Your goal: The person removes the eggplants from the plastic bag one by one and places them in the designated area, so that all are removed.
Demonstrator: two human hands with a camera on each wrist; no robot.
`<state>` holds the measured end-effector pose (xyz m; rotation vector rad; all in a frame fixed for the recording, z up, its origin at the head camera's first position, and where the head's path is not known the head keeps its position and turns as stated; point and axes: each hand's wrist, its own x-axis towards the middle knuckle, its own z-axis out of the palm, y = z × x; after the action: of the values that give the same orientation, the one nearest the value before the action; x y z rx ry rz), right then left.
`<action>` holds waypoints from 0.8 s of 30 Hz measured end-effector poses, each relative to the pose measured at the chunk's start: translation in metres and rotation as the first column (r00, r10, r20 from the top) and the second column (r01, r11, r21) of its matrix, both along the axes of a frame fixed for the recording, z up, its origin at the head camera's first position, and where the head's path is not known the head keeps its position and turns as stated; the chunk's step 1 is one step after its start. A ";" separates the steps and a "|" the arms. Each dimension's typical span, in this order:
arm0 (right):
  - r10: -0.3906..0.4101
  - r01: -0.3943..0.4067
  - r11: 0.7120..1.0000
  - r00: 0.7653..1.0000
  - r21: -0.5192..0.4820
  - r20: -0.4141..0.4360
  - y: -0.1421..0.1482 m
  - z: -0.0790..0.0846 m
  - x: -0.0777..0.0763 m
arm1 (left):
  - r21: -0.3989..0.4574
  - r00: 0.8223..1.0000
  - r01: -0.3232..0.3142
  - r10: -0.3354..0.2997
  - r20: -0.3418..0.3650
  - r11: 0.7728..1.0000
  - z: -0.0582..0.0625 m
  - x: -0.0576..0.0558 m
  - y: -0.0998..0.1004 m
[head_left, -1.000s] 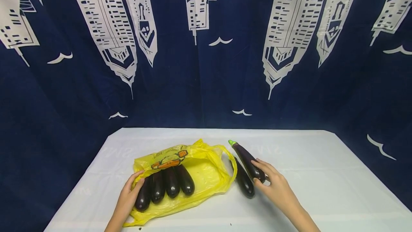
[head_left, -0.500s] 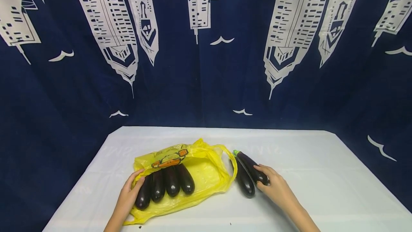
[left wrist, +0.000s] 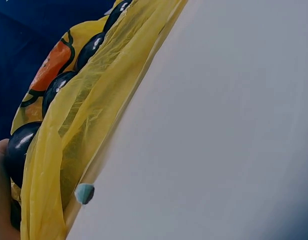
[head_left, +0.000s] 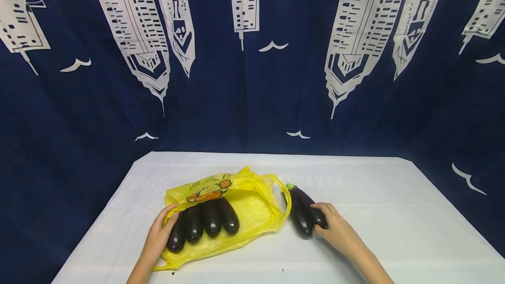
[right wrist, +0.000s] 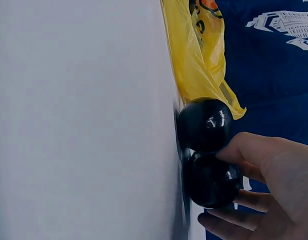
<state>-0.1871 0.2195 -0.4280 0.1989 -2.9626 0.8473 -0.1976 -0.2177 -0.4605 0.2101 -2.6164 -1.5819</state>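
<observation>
Yellow bag [head_left: 252,216] with eggplants, lying on the white desk [head_left: 367,187]. Inside the bag, towards its left end, four eggplants [head_left: 211,219] lie side by side, rounded ends facing the person and upper ends covered by the bag's printed flap. The left hand [head_left: 159,229], at the bag's left edge, pinches the rim between slightly curled fingers and thumb, next to the leftmost eggplant. To the right of the bag, the inner eggplant [head_left: 300,217] lies nearest its handle loop; the outer eggplant [head_left: 307,200], green tip pointing away from the person, touches it on the far side from the bag. The right hand [head_left: 336,227] grips the outer eggplant near its rounded end, fingers parted by its thickness. A small scrap [left wrist: 84,193] lies beside the bag's front edge. Behind the bag hangs a navy cloth [head_left: 244,100] printed with white buildings.
</observation>
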 end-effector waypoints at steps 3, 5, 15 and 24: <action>0.005 -0.004 0.999 1.000 0.039 -0.029 0.002 -0.001 -0.001 | -0.001 1.000 0.002 -0.002 -0.015 1.000 0.000 -0.002 0.000; 0.009 -0.006 0.998 0.999 0.061 -0.042 0.003 -0.001 -0.003 | 0.003 1.000 0.003 -0.003 -0.030 1.000 -0.001 -0.002 0.001; 0.020 -0.004 0.993 0.991 0.117 -0.134 0.000 0.005 0.001 | 0.018 0.999 0.013 -0.012 -0.030 1.000 -0.002 -0.001 0.002; 0.035 -0.009 0.995 0.959 0.095 -0.280 -0.014 0.014 0.012 | 0.006 1.000 0.006 -0.005 -0.017 1.000 -0.002 0.000 0.000</action>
<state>-0.1748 0.2057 -0.4144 0.3279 -2.7380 0.6231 -0.1978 -0.2179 -0.4624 0.1894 -2.6023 -1.5865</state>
